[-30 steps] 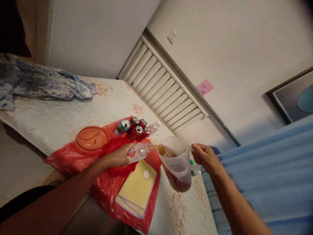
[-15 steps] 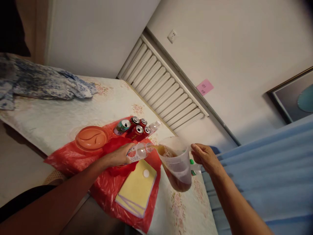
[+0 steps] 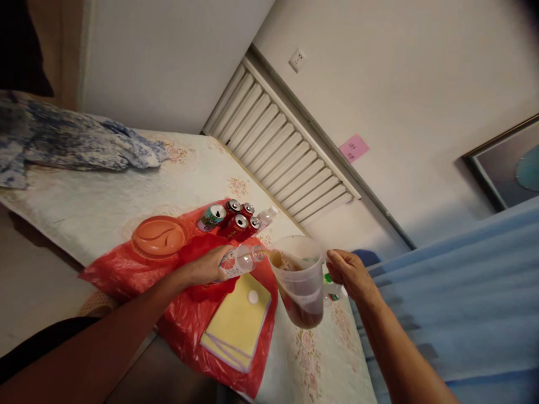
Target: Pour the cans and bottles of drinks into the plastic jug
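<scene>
1 head-worn view — tilted sideways, looking forward and down, close over the table [image 3: 96,207].

Red bag [image 3: 185,322], orange lid [image 3: 159,238], yellow pads [image 3: 236,325], red cans [image 3: 239,222], pink note [image 3: 353,147]. Brown liquid [image 3: 301,315] in clear jug [image 3: 300,268]; clear bottle [image 3: 240,262]; floral tablecloth [image 3: 105,196]; blue-white cloth [image 3: 71,143].

Off-white walls, slatted radiator cover [image 3: 286,148], wall socket [image 3: 297,58], pink note [image 3: 353,147], framed picture [image 3: 503,168], floral-cloth table [image 3: 105,196].
</scene>
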Available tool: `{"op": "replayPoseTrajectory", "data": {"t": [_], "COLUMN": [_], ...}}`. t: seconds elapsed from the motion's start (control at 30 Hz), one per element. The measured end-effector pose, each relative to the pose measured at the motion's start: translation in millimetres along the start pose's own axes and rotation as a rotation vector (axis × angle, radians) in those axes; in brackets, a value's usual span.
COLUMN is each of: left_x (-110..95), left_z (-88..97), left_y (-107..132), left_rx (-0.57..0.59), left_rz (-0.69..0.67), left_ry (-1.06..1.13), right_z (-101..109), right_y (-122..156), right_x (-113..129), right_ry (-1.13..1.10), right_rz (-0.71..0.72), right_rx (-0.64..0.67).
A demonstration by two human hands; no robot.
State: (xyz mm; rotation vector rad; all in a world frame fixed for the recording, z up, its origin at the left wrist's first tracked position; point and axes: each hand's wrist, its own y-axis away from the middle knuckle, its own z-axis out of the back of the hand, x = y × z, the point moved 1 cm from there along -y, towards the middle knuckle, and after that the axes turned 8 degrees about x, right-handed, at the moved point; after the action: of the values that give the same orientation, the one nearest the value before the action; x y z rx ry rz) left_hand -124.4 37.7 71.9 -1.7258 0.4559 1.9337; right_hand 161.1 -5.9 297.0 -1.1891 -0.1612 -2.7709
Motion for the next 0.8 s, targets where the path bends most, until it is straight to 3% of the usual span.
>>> {"op": "replayPoseTrajectory", "data": {"t": [0.47, 0.67, 0.8], "left_x": [4.7, -3.0, -9.6], "left_z": [4.3, 1.2, -13.7], "left_y": [0.0, 14.0, 23.3], "left_rx": [0.003, 0.26, 0.455], "left_rz": [-0.048, -0.135, -0.121], "left_ry": [0.107, 0.374, 0.358], "right_z": [-37.3, -52.4, -71.0], "right_y": [-3.2, -16.2, -29.1], "right_x": [-45.9, -44.4, -37.4], "right_ry": [-0.463, -0.655, -0.744], "right_rz": [0.12, 0.117, 0.143], "right_rx": [-0.136, -0.274, -0.33]}}
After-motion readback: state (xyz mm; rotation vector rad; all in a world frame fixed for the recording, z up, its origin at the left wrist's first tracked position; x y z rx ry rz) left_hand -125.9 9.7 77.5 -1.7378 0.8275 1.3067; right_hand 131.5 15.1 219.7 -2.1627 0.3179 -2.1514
